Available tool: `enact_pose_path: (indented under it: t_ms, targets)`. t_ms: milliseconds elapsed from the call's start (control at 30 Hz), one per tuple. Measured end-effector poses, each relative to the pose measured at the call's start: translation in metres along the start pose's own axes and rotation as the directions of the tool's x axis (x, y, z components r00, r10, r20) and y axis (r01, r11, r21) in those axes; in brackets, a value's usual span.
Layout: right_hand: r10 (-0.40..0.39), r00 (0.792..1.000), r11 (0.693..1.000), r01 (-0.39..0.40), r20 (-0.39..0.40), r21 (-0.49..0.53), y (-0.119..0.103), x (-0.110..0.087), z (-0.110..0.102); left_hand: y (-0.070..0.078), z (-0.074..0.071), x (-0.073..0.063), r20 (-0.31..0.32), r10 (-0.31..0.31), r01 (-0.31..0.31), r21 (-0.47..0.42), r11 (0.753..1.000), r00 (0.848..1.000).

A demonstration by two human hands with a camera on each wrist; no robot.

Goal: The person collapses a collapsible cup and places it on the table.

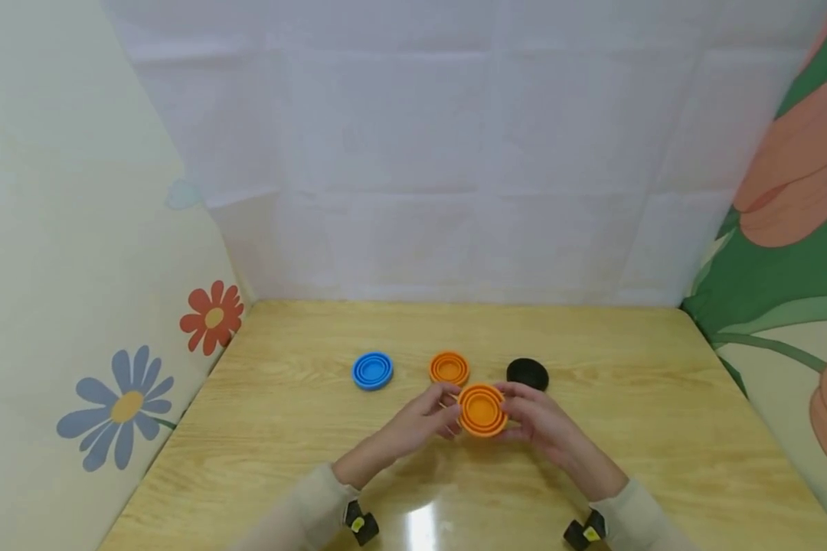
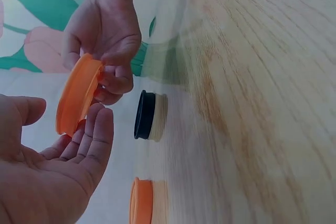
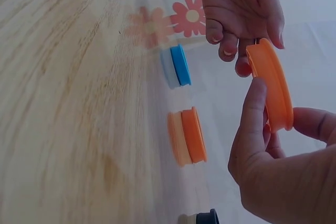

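Note:
Raised above the table is an orange collapsible cup (image 1: pixel 482 411), folded flat into concentric rings that face the head camera. My right hand (image 1: pixel 540 425) pinches its right edge between thumb and fingers, as the right wrist view also shows around the cup (image 3: pixel 275 87). On the opposite side is my left hand (image 1: pixel 416 425). In the left wrist view, the left hand's fairly straight fingers (image 2: pixel 97 140) reach the lower edge of the cup (image 2: pixel 79 95), while its thumb stands apart from it.
Behind the hands, a blue folded cup (image 1: pixel 372 371), a second orange one (image 1: pixel 449 369) and a black one (image 1: pixel 527 373) lie in a row on the wooden table (image 1: pixel 282 428). White cloth (image 1: pixel 420 153) hangs at the back, with flower-patterned cloths at both sides.

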State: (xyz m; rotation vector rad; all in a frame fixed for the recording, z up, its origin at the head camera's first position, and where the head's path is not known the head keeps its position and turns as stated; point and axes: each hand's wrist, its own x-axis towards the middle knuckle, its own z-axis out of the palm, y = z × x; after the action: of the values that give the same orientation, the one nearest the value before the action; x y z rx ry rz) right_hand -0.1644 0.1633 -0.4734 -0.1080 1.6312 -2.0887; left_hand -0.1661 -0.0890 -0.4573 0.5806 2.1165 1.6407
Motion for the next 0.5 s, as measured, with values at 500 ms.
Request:
enact_pose_path:
  t_ms: [500]
  targets:
    - [0.006, 1.000, 1.000, -0.007, 0.011, 0.017, -0.0034, 0.0008, 0.0053, 0.0005, 0.0042, 0.0049, -0.027, -0.024, 0.019, -0.180, 0.983, 0.999]
